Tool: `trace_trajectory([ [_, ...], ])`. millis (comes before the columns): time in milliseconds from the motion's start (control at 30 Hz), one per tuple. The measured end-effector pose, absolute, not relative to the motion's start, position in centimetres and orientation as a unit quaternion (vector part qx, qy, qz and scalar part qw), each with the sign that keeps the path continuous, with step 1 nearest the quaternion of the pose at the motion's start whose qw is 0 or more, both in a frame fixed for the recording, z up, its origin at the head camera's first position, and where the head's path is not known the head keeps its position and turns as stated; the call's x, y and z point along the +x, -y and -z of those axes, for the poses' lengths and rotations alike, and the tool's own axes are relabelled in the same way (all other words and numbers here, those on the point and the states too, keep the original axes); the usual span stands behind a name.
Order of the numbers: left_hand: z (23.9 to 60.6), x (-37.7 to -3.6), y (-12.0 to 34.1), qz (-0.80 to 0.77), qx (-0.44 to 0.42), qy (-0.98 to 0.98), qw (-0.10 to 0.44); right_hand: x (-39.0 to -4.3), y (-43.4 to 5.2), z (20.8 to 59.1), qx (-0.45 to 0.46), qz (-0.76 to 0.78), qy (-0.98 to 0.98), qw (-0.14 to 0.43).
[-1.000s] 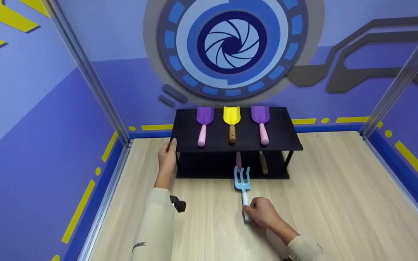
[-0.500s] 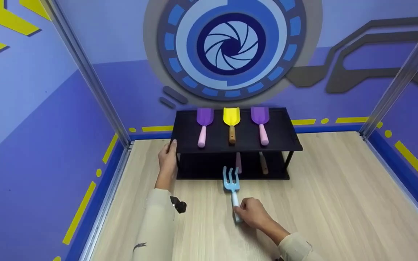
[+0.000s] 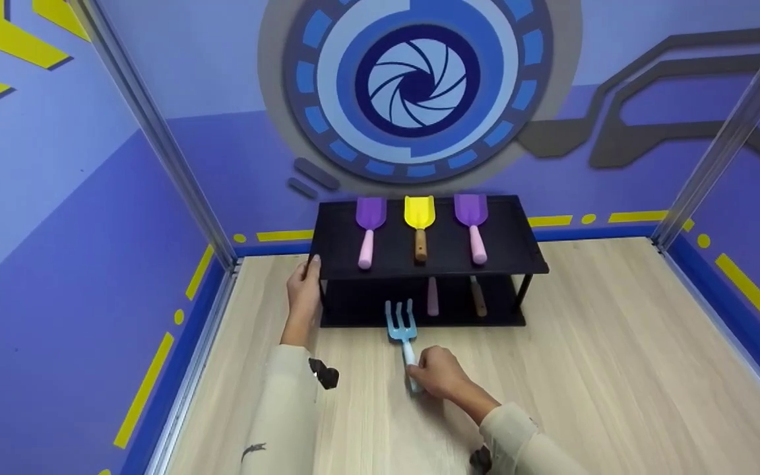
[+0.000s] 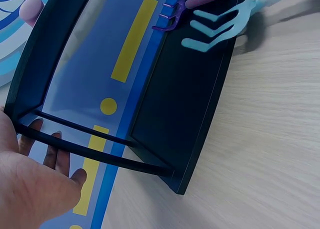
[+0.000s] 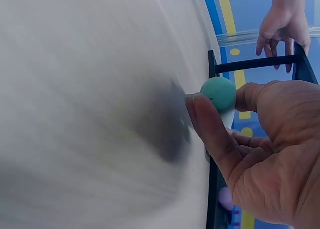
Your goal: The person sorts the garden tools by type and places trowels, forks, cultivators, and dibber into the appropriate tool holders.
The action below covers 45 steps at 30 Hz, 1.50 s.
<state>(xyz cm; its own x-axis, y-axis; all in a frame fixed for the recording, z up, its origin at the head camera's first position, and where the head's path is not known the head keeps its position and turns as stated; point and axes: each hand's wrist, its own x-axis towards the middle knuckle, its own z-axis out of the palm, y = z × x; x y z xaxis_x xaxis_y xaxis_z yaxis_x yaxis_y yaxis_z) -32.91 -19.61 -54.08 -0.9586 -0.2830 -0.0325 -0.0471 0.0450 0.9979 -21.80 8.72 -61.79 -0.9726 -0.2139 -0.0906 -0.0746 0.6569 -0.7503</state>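
- Fingers [image 5: 210, 126] of the right hand [image 3: 443, 376] were curled round the pale handle of the blue hand fork [image 3: 401, 330], thumb on one side and forefinger on the other; the handle's rounded green-blue end showed between them in the right wrist view.
- Blue hand fork: held low over the wooden floor [image 3: 617, 369], tines pointing to 12 o'clock, tips at the front edge of the black two-tier rack [image 3: 518, 244], toward the left part of its lower shelf.
- Left hand [image 3: 304, 290]: at 9 o'clock of the rack, fingers straight, laid on the left end frame, thumb up by the top shelf corner. It braced; it gripped nothing.
- Top shelf: purple scoop with pink handle [image 3: 368, 227], yellow scoop with wooden handle [image 3: 419, 224], second purple scoop with pink handle [image 3: 472, 224], side by side, handles toward 6 o'clock.
- Lower shelf: a pink handle [image 3: 433, 297] and a wooden handle [image 3: 479, 298] showed at the front, to the right of the fork's tines; the left wrist view showed small purple tines on one of them; the rest was hidden.
- Step in hand, as judged: feeding the fork tines-first into the free space at the left of the lower shelf.
- Next move, as judged: a straight slide toward 12 o'clock, kept flat under the top shelf and clear of the pink handle at 3 o'clock, with the left hand steadying the rack.
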Motion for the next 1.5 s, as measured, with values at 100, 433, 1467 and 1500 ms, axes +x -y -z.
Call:
trace_trajectory([
  [100,54.2,-32.8,19.5,0.683,0.115,0.716,0.093,-22.4,-8.3,61.6,-0.072,0.401,-0.909,0.092],
  [433,54.4,-32.8,19.2,0.665,0.121,0.727,0.121,-24.4,-6.8,62.5,-0.052,0.423,-0.899,0.102],
  [1467,54.3,-32.9,19.3,0.692,0.122,0.705,0.094,-26.2,-2.6,64.3,0.049,0.713,-0.684,0.148],
  [1500,54.4,-32.9,19.4,0.692,0.121,0.706,0.094,-26.3,-2.5,64.3,0.052,0.721,-0.674,0.153],
])
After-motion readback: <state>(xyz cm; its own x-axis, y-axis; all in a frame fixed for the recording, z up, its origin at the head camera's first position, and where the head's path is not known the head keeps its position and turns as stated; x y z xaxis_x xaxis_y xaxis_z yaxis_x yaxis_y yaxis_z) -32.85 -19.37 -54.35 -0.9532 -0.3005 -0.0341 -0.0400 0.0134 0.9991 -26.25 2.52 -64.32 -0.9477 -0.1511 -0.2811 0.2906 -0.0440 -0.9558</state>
